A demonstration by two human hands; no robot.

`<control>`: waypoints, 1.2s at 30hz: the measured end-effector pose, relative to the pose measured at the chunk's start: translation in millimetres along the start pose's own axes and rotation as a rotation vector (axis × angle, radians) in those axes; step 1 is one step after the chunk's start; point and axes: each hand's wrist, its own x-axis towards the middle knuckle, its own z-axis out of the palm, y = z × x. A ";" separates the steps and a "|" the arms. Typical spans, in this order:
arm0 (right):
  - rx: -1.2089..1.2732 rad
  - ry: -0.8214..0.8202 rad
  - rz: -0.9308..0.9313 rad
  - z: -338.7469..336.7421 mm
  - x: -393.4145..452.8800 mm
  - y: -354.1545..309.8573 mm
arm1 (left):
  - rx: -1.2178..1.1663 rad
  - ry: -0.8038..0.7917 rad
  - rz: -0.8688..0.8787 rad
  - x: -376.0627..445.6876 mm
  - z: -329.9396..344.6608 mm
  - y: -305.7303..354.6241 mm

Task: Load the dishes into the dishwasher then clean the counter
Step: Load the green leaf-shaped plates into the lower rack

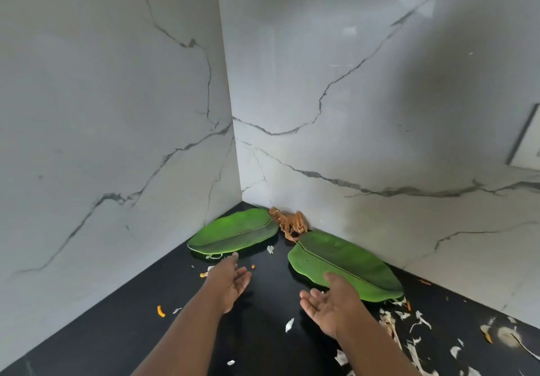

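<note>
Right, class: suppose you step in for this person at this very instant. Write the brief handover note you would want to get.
Hands: left hand open, palm up, reaching toward the left leaf plate; right hand open, thumb over the near edge of the right leaf plate. Neither grips anything.
Things: both green plates lie on the black counter in the corner, brown crumpled scraps between them. White and orange peel bits are strewn over the counter.
Done: nothing visibly loaded; the dishwasher is out of view.
Left: load both plates, then clear the scraps.
</note>
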 end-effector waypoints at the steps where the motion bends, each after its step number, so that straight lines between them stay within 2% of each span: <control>1: 0.031 -0.003 0.010 1.5 5.9 -3.9 | -0.034 -0.017 -0.015 7.6 5.9 2.4; 7: 0.152 0.046 0.039 8.7 33.6 -15.8 | -0.130 0.030 0.038 51.9 29.7 16.3; 13: 0.129 0.125 -0.016 6.3 46.0 -14.7 | -0.188 0.124 0.094 79.3 33.9 23.7; 16: 0.078 0.148 -0.078 -1.9 40.6 -16.6 | -0.215 0.141 0.144 66.7 30.5 27.8; 18: 0.058 0.135 -0.116 -7.5 26.4 -18.5 | -0.157 0.119 0.188 43.2 25.0 28.3; 22: -0.027 0.103 -0.194 -21.8 -14.6 -14.5 | 0.205 0.106 0.362 -19.2 -4.2 19.8; 24: -0.056 0.080 -0.248 -30.6 -51.9 -14.4 | 0.337 0.098 0.486 -71.4 -24.3 17.7; 29: -0.151 0.052 -0.387 -52.5 -119.0 -15.9 | 0.728 0.201 0.875 -167.2 -71.6 2.5; 32: -0.273 0.012 -0.522 -70.1 -158.9 -15.8 | 0.763 0.153 0.992 -222.4 -94.4 -4.8; 36: -0.533 0.021 -0.722 -100.3 -206.9 -12.2 | 0.543 0.098 0.860 -258.7 -104.4 -25.2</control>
